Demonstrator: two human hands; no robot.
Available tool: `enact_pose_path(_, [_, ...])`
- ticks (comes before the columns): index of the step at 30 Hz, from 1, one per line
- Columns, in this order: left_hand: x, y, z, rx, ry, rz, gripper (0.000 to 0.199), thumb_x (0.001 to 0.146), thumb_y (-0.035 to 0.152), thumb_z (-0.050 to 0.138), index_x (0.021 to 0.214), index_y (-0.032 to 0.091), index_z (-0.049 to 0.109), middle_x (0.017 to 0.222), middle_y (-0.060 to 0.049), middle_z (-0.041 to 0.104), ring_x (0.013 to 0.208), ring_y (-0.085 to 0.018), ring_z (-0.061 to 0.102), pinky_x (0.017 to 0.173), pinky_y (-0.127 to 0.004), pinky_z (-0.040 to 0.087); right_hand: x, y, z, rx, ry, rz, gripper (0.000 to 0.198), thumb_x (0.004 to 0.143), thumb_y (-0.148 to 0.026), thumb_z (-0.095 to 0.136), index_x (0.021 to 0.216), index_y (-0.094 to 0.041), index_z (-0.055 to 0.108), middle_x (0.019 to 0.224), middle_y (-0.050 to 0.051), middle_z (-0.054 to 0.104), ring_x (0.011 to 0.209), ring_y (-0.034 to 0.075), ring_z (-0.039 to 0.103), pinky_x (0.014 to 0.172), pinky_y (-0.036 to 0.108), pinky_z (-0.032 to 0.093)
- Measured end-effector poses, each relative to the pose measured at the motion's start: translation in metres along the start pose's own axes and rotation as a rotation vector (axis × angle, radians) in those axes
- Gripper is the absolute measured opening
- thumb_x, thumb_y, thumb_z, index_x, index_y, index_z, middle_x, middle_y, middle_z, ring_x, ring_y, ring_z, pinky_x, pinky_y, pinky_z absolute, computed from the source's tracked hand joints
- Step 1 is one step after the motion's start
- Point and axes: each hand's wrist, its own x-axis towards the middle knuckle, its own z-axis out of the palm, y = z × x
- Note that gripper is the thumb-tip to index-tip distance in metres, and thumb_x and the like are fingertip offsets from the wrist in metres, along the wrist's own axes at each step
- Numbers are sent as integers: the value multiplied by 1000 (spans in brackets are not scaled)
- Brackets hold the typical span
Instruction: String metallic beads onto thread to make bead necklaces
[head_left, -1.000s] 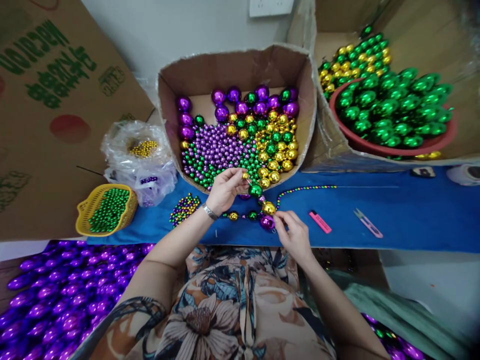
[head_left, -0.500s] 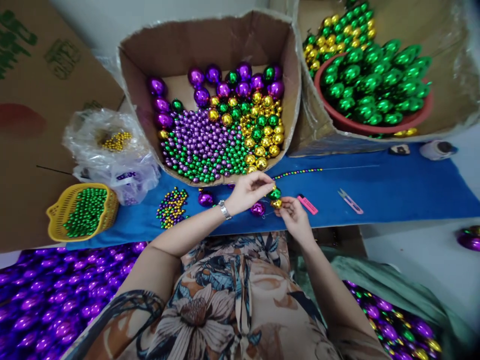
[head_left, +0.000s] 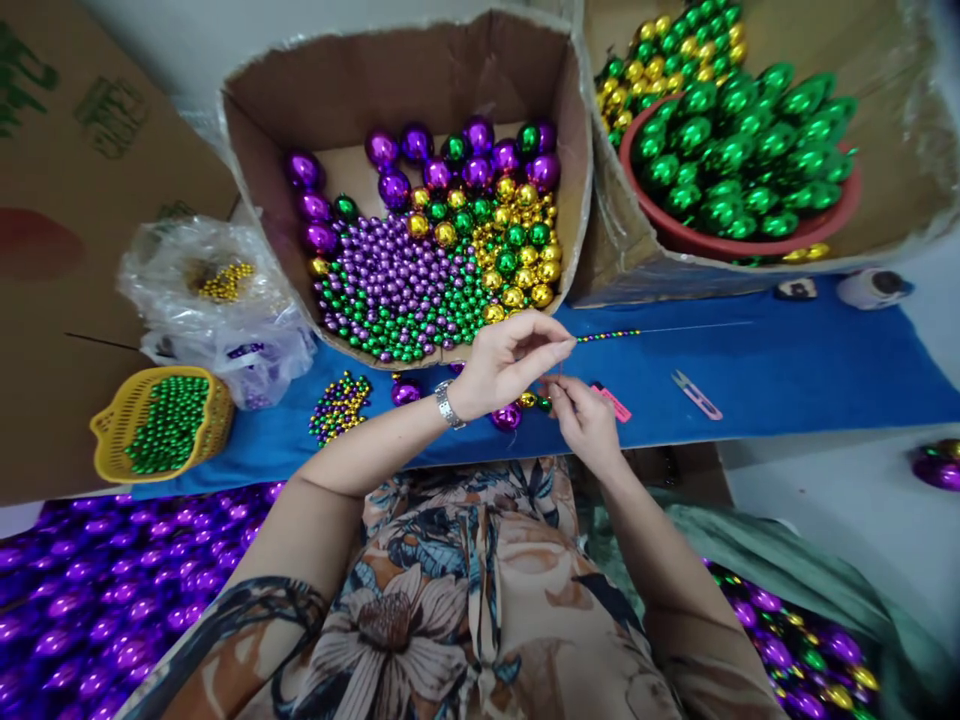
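My left hand (head_left: 514,365), a metal watch on its wrist, is raised over the blue cloth with thumb and forefinger pinched on what looks like a thin string. Lower and to the right, my right hand (head_left: 589,422) pinches the same string, its fingertips close together. Just left of those fingertips, a gold bead (head_left: 528,399) and a green bead (head_left: 544,404) rest beside a large purple bead (head_left: 506,416). A strand of small beads (head_left: 609,335) runs right from behind my left fingertips, ending in a long thin needle or wire (head_left: 697,327).
A cardboard box (head_left: 405,75) of loose beads stands behind my hands. Right of it, another box holds a red bowl (head_left: 750,245) of green beads. Pink snips (head_left: 697,395) and a pink tag (head_left: 616,403) lie on the blue cloth (head_left: 810,385). A yellow basket (head_left: 112,440) stands left.
My left hand has moved up and right, away from the green and gold beads, which now lie lower. My right hand has shifted slightly up. The camera view has shifted a little.
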Motion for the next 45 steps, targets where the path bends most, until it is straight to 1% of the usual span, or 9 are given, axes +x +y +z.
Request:
enact_pose_path(4, [-17, -21, -6, 74, 60, 11, 18, 89, 30, 61, 104, 20, 63, 101, -7, 67, 91, -17, 65, 85, -34, 53, -3, 1, -3, 60, 4, 49, 32, 97, -43, 42, 104, -23, 66, 79, 2, 68, 60, 12, 62, 58, 25, 52])
enact_pose_path(9, [-53, -79, -5, 775, -286, 67, 57, 84, 42, 65, 130, 13, 50, 125, -18, 58, 116, -31, 54, 100, -48, 45, -4, -22, -26, 218, 135, 67, 32, 98, -45, 42, 106, -22, 63, 63, -2, 55, 57, 10, 57, 60, 25, 50])
enact_pose_path(11, [-63, -95, -4, 960, -342, 20, 63, 84, 41, 64, 135, 11, 44, 129, -20, 55, 119, -33, 52, 99, -49, 44, -2, -30, -38, 278, 210, 49, 32, 98, -46, 43, 104, -22, 62, 61, -3, 51, 55, 10, 54, 58, 26, 49])
enact_pose_path(19, [-77, -90, -37, 1301, -506, -36, 62, 84, 24, 54, 141, 6, 38, 109, -18, 63, 105, -32, 53, 87, -45, 45, 12, -1, -68, 412, 534, 37, 24, 96, -41, 50, 94, -19, 60, 57, -6, 40, 47, 5, 43, 47, 22, 38])
enact_pose_path(23, [-90, -86, -58, 1370, -567, 17, 63, 81, 10, 45, 144, 5, 35, 117, -19, 62, 112, -31, 52, 94, -46, 44, 18, 34, -79, 519, 708, 96, 27, 91, -42, 56, 90, -16, 59, 53, -8, 40, 42, 4, 37, 41, 21, 32])
enact_pose_path(28, [-108, -88, -72, 1404, -538, 134, 62, 85, 3, 37, 147, 12, 34, 131, -17, 58, 125, -28, 50, 113, -54, 29, 20, 69, -99, 590, 893, 131, 24, 90, -41, 58, 90, -17, 55, 51, -10, 42, 39, 5, 35, 37, 19, 29])
enact_pose_path(32, [-111, -89, -80, 1348, -500, 156, 66, 88, 6, 38, 151, 15, 22, 134, -17, 55, 128, -28, 50, 115, -59, 24, 21, 73, -99, 595, 930, 142, 17, 93, -34, 52, 90, -17, 55, 51, -9, 43, 39, 4, 36, 37, 19, 28])
enact_pose_path(35, [-108, -92, -87, 1268, -443, 115, 74, 88, 21, 51, 152, 10, 15, 138, -20, 50, 127, -30, 49, 113, -54, 32, 23, 69, -92, 537, 909, 124, 20, 92, -35, 52, 90, -16, 56, 51, -9, 44, 38, 5, 37, 37, 21, 29])
enact_pose_path(45, [-105, -96, -94, 1260, -455, 28, 48, 90, 16, 45, 138, 17, 47, 140, -13, 52, 129, -32, 45, 108, -53, 36, 30, 101, -128, 365, 1136, 194, 25, 91, -42, 46, 90, -19, 54, 51, -10, 41, 37, 3, 33, 38, 23, 19])
